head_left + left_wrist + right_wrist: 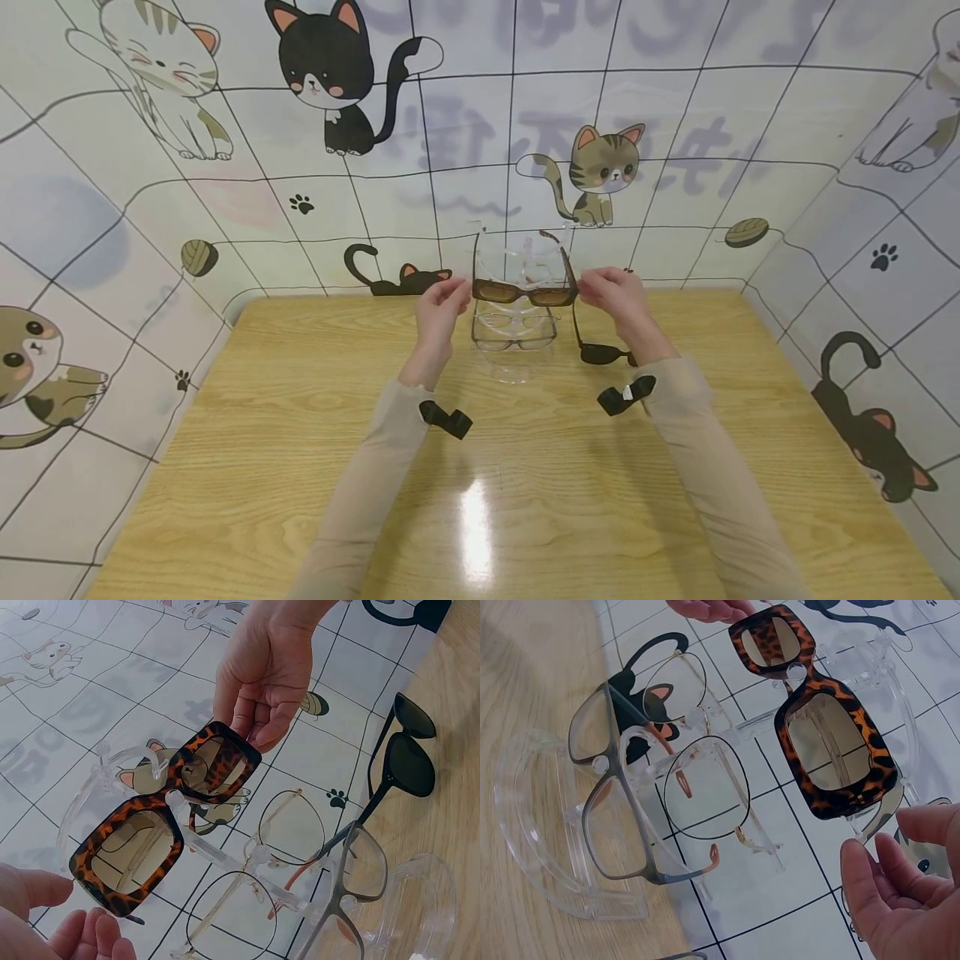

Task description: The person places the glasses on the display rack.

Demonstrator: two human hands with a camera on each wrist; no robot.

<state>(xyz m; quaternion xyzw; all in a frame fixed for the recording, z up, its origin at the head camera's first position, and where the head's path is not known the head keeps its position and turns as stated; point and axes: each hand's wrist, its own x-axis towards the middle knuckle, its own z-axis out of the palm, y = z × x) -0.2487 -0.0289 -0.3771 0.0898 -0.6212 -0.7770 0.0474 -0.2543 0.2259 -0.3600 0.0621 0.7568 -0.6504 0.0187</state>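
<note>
Tortoiseshell sunglasses (501, 292) with brown lenses sit at the upper part of a clear display stand (512, 377), a clear peg showing at their bridge. My left hand (441, 310) is at their left end; in the left wrist view its thumb is right at the frame's corner, fingers parted below. My right hand (618, 302) is at the other end, with a gap between thumb and fingers beside the frame corner in the right wrist view. Lower on the stand hang thin round wire glasses (748, 796) and grey-framed glasses (651, 871).
Black sunglasses (600, 354) lie on the wooden table (300, 467), right of the stand and near my right wrist. A white wall cloth (465, 125) with printed cats and grid lines rises behind the table. Small black wrist cameras (450, 419) are strapped at both sleeves.
</note>
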